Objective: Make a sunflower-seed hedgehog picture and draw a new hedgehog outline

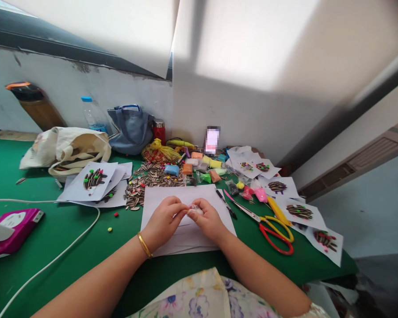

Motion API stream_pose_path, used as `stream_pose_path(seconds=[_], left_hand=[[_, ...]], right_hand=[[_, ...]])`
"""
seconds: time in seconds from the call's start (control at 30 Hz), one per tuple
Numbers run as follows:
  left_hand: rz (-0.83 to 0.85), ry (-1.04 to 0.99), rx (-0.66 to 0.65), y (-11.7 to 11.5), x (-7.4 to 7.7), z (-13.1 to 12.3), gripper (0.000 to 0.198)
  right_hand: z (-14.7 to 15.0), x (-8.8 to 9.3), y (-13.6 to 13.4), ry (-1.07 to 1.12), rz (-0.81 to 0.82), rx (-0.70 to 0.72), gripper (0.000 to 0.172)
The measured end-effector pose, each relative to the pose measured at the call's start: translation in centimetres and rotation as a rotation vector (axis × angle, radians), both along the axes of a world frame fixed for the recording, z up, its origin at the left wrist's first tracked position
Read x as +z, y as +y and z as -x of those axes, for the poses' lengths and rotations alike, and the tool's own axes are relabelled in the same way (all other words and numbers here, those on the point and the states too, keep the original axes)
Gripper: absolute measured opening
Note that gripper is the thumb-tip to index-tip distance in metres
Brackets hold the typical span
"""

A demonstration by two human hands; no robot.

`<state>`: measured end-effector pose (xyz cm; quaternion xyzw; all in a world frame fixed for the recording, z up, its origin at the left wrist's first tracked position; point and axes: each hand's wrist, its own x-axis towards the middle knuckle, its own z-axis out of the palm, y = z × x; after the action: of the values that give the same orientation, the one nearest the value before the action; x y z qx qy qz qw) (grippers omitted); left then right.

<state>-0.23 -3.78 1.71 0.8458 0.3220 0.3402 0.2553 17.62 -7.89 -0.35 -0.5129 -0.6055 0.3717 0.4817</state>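
Observation:
Over a stack of white paper, both hands meet fingertip to fingertip. My right hand is closed around a small clear plastic packet with something white in it. The fingers of my left hand are pinched together at the packet's left side; what lies between them is too small to make out. A black pen rests at the paper's right edge. Just beyond the paper spreads a heap of striped sunflower seeds, with small packets of coloured clay beside it.
Scissors with red and yellow handles lie to the right, near sheets with seed pictures. More seed pictures lie left. Bags, including a blue one, a bottle and a phone line the wall. A white cable crosses the green table.

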Motion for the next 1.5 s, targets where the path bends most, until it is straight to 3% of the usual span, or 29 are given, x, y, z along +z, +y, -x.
stream_pose_path(seconds=[0.13, 0.23, 0.37, 0.47, 0.57, 0.67, 0.73, 0.87, 1.03, 1.23, 1.33, 1.5], left_hand=[[-0.02, 0.024, -0.046, 0.0, 0.1, 0.1, 0.024], [0.067, -0.084, 0.024, 0.2, -0.1, 0.2, 0.022], [0.371, -0.345, 0.168, 0.7, -0.5, 0.3, 0.028], [0.606, -0.447, 0.146, 0.8, -0.3, 0.2, 0.032], [0.774, -0.554, 0.135, 0.7, 0.0, 0.0, 0.038], [0.962, -0.664, 0.116, 0.7, 0.2, -0.2, 0.04], [1.042, -0.715, 0.105, 0.7, 0.3, -0.3, 0.041], [1.088, -0.75, 0.099, 0.9, 0.1, -0.1, 0.037], [1.066, -0.778, 0.098, 1.0, -0.2, 0.0, 0.033], [1.052, -0.742, 0.061, 1.0, -0.3, -0.1, 0.034], [1.069, -0.746, 0.038, 0.9, -0.3, -0.2, 0.034], [0.976, -0.649, 0.033, 0.6, -0.3, -0.3, 0.035]], right_hand=[[-0.2, -0.2, 0.2, -0.009, -0.013, 0.015, 0.025], [-0.4, 0.0, 0.3, 0.02, -0.007, 0.017, 0.026], [-0.6, 0.2, 0.4, 0.082, 0.02, 0.008, 0.029], [-0.7, 0.1, 0.4, 0.06, 0.015, -0.021, 0.029], [-1.6, 0.1, 0.9, -0.088, -0.061, -0.104, 0.033], [-3.8, 0.5, 1.9, -0.42, -0.179, -0.217, 0.05], [-5.6, 0.8, 2.8, -0.657, -0.224, -0.283, 0.05], [-8.5, 0.6, 4.4, -0.933, -0.245, -0.391, 0.043], [-8.9, -0.8, 4.9, -1.022, -0.165, -0.374, 0.046], [-7.0, 0.2, 3.8, -0.878, -0.308, -0.418, 0.044], [-4.6, 1.2, 2.5, -0.719, -0.407, -0.328, 0.038], [-0.6, 1.9, 0.0, -0.5, -0.429, -0.135, 0.029]])
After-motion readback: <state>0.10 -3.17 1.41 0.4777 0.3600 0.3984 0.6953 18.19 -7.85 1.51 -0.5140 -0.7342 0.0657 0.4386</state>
